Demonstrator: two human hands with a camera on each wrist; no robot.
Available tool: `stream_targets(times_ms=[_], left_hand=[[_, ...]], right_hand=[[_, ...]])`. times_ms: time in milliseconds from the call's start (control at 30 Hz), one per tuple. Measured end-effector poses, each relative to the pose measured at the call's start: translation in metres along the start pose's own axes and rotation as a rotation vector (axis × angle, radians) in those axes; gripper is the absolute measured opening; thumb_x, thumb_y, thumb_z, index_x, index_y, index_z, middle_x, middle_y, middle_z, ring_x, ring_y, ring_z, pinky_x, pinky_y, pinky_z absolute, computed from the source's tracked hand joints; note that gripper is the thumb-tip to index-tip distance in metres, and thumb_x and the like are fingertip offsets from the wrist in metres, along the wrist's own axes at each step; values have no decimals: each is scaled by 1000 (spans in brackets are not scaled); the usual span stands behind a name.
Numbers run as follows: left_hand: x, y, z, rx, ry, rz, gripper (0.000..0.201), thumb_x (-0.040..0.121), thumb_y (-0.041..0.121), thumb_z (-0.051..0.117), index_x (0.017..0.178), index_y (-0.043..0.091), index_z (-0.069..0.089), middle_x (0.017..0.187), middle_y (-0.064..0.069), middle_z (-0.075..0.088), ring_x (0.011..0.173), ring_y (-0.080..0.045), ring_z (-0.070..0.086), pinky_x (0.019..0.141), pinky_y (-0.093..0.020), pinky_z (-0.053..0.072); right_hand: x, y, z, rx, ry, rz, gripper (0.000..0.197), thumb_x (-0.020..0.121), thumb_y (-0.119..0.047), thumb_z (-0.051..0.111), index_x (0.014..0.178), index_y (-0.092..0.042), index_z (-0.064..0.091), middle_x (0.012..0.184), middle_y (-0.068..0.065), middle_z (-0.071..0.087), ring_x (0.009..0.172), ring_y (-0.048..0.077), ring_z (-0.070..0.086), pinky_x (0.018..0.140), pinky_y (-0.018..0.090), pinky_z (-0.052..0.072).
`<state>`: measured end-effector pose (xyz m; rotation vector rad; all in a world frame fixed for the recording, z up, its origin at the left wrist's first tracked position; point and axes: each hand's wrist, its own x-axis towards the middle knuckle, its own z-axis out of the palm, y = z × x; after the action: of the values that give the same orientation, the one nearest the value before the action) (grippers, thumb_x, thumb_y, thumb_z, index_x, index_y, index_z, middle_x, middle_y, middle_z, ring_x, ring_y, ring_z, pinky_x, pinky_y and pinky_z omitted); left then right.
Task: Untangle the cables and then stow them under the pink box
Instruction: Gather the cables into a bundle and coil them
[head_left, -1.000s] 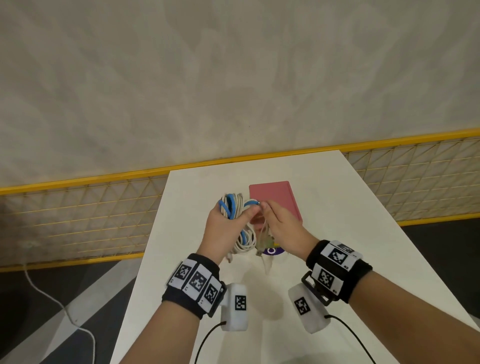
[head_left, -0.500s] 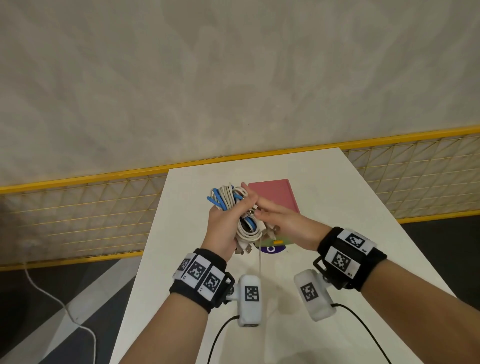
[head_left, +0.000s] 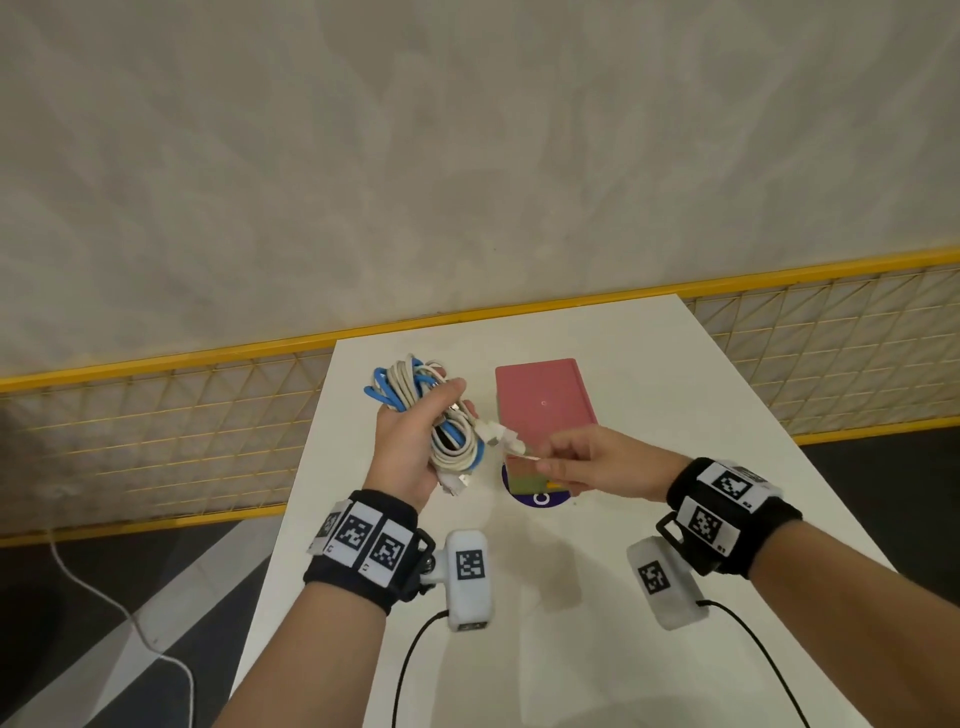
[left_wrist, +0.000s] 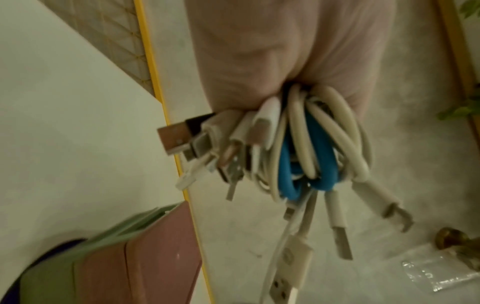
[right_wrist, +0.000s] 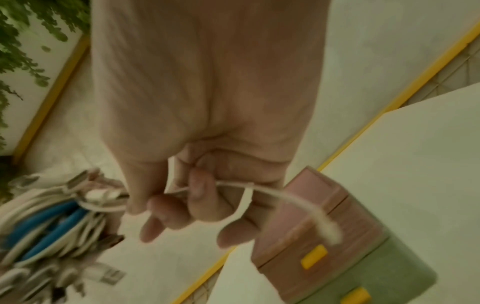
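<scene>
Right now your bench (head_left: 649, 467) lies under both hands, white and stretching ahead of them. Just beyond your right hand (head_left: 602, 462) sits the pink box (head_left: 543, 397), stacked on a green box (right_wrist: 389, 273) with yellow tabs, and your fingers hover over its near edge. Your left hand (head_left: 410, 447) is curled tightly round the bundle of cables (head_left: 441, 415), white and blue loops with plugs dangling below the fist, lifted clear of the bench. Your right hand pinches a thin white tie (right_wrist: 244, 197) between thumb and fingers, just beside the bundle.
</scene>
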<state>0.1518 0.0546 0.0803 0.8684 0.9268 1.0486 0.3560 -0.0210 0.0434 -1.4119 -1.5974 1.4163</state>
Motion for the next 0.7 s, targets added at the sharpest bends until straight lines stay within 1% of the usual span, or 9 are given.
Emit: stream_targets(times_ms=[100, 200, 233, 333, 367, 433, 500, 600, 700], left_hand=[[4, 1, -10, 142, 35, 31, 13, 81, 4, 73, 88, 10, 63, 63, -6, 65, 60, -22, 66, 61, -33, 56], [8, -4, -14, 421, 35, 87, 27, 76, 11, 78, 97, 3, 65, 76, -14, 70, 70, -25, 67, 70, -35, 57], [8, -7, -12, 491, 13, 104, 27, 75, 12, 79, 97, 3, 65, 79, -13, 70, 71, -22, 68, 69, -32, 56], [4, -14, -3, 598, -47, 129, 24, 75, 13, 79, 94, 7, 66, 76, 0, 69, 66, -6, 67, 60, -17, 50], [3, -16, 0, 615, -61, 131, 25, 75, 14, 80, 95, 8, 66, 77, 2, 69, 65, -2, 66, 59, -15, 48], [2, -20, 4, 622, -86, 129, 29, 74, 18, 82, 97, 8, 65, 79, 2, 70, 67, -3, 66, 62, -18, 49], [-1, -22, 8, 602, -105, 125, 32, 74, 18, 83, 98, 8, 65, 81, 1, 71, 71, -6, 67, 64, -19, 51], [-5, -24, 12, 559, -135, 131, 33, 72, 13, 84, 98, 4, 67, 84, -5, 73, 74, -8, 70, 65, -18, 54], [-4, -27, 13, 534, -137, 122, 38, 68, 13, 86, 100, 4, 68, 91, -10, 75, 84, -18, 72, 74, -26, 58]], right_hand=[[-4, 4, -11, -24, 98, -32, 13, 96, -15, 53, 90, -15, 64, 82, -4, 59, 70, 5, 53, 66, 15, 43], [-3, -6, -16, -118, 148, -102, 12, 93, -11, 57, 90, -16, 67, 87, -8, 66, 82, 2, 60, 77, 15, 45], [-1, -11, -14, -134, 155, -130, 11, 92, -10, 58, 88, -16, 67, 87, -10, 66, 84, 3, 61, 79, 18, 46], [9, -24, -6, -123, 206, -198, 12, 91, -6, 58, 95, -18, 61, 87, -12, 61, 82, 9, 60, 80, 28, 50], [11, -27, -4, -105, 216, -211, 16, 91, -5, 57, 98, -19, 58, 87, -10, 60, 80, 13, 60, 78, 30, 51], [14, -33, -1, -81, 233, -219, 22, 92, -5, 54, 100, -25, 52, 84, -1, 58, 72, 10, 57, 71, 24, 48], [17, -36, 2, -3, 234, -215, 23, 94, -5, 51, 99, -27, 50, 83, 9, 55, 73, 11, 54, 71, 23, 47], [20, -36, 6, 100, 245, -199, 22, 95, -1, 46, 99, -21, 52, 85, 13, 56, 77, 16, 56, 71, 25, 51], [20, -35, 7, 104, 284, -193, 18, 95, 0, 47, 101, -15, 54, 88, 13, 59, 74, 12, 60, 65, 23, 52]])
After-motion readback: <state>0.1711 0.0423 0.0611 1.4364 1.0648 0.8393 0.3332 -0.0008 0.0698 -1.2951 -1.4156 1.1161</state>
